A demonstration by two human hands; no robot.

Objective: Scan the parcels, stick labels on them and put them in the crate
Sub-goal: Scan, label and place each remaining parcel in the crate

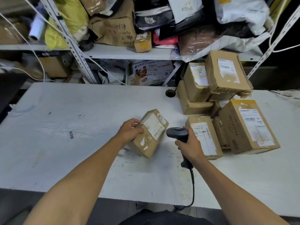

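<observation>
A small brown cardboard parcel [150, 135] with a white barcode label sits tilted on the white table [65, 127]. My left hand [130, 130] grips its upper left edge. My right hand [190, 146] holds the handle of a black barcode scanner [177, 133], whose head points left at the parcel's label from close by. The scanner's cable runs down over the table's front edge. No crate is in view.
Several taped cardboard parcels [224, 103] are piled at the table's right side, one [205, 137] just behind my right hand. Metal shelves [123, 52] behind the table are stuffed with bags and boxes. A cable hole [170, 93] sits near the table's back edge.
</observation>
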